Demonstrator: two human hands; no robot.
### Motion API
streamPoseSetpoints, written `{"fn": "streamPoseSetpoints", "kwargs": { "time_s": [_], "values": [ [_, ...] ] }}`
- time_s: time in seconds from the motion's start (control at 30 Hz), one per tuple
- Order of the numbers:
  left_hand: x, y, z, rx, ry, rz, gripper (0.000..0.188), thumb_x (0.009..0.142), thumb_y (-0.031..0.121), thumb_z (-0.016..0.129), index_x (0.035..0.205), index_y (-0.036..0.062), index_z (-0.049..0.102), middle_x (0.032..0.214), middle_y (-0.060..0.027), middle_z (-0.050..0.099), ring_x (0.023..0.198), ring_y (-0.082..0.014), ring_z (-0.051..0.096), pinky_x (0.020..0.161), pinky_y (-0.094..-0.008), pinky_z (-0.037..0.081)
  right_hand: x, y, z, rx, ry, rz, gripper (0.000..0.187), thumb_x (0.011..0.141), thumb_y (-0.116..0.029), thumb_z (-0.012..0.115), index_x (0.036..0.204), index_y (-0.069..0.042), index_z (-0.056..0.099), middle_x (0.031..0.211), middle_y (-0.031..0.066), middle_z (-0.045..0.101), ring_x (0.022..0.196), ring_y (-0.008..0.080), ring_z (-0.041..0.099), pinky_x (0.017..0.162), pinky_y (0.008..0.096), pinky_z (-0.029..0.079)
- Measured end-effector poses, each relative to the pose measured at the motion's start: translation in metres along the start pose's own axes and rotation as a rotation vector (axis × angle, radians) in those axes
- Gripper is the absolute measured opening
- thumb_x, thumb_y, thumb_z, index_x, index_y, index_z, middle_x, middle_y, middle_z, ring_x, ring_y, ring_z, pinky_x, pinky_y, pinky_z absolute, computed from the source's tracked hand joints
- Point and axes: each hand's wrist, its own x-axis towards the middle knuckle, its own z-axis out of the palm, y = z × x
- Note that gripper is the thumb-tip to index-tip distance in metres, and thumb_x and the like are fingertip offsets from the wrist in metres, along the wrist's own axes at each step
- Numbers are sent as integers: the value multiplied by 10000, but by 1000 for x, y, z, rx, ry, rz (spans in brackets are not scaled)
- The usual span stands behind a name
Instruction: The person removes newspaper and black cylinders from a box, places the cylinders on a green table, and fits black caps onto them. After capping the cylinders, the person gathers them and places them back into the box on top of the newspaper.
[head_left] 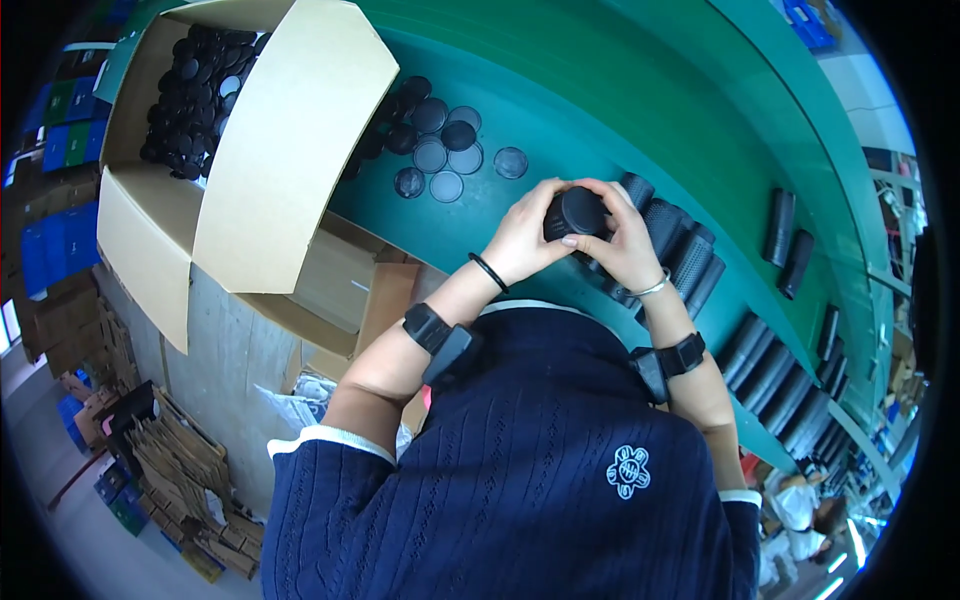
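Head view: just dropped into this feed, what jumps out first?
Both hands meet at centre over the green bench, the left hand and right hand wrapped round a black cylinder with a round cap on its end. Loose black caps lie just beyond, beside an open carton full of more. Ribbed black tubes line the right.

Green workbench [620, 90], grey floor [60, 520], flattened cardboard stacks [190, 490], possibly blue crates [60, 245]

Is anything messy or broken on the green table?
Nothing looks broken or spilled. Both hands, left hand and right hand, hold a black tube. Loose round black caps lie scattered beside the cardboard box, and one cap sits apart from the rest.
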Motion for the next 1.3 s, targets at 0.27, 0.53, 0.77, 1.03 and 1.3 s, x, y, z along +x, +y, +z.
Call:
{"fn": "streamPoseSetpoints", "kwargs": {
  "time_s": [0.27, 0.53, 0.77, 1.03, 1.3],
  "values": [
    [-1, 7, 0, 280, 62, 157, 541, 722, 167, 681, 1208, 12, 501, 1147, -201, 569, 1007, -390, 575, 864, -439, 485, 3, 4, 6, -202, 113, -142, 629, 695, -124, 773, 1256, -35, 502, 1234, 112, 486, 1134, 244, 488, 987, 334, 394],
    [-6, 28, 8, 543, 68, 134, 574, 657, 177, 744, 1169, 22, 539, 1063, -132, 591, 948, -323, 608, 759, -407, 519, -10, 1, -19, 124, 0, 4, 624, 759, 9, 663, 1348, -52, 464, 1156, 52, 544, 1076, 163, 515, 947, 312, 440],
    [-9, 34, -3, 775, 64, 345, 618, 570, 153, 778, 1136, 28, 564, 1007, -97, 590, 938, -269, 597, 787, -376, 508, -10, -1, -10, 227, 14, 154, 500, 778, 23, 634, 1260, -12, 504, 1162, 60, 545, 970, 132, 554, 804, 267, 511],
    [-23, 18, -6, 1031, 69, 421, 570, 585, 152, 727, 1133, 76, 591, 1012, -74, 589, 959, -245, 582, 829, -374, 493, -2, -3, 13, 58, -26, 286, 416, 705, 66, 577, 1115, 16, 533, 857, 5, 569, 666, 22, 498, 575, 187, 433],
    [-43, 10, -18, 1091, 187, 305, 448, 648, 146, 681, 1083, 63, 614, 998, -68, 586, 935, -247, 579, 814, -364, 490, 20, -17, 56, -411, 96, 48, 302, 687, -22, 571, 981, 31, 618, 801, 225, 650, 750, 339, 655, 694, 392, 521]
  ]
}}
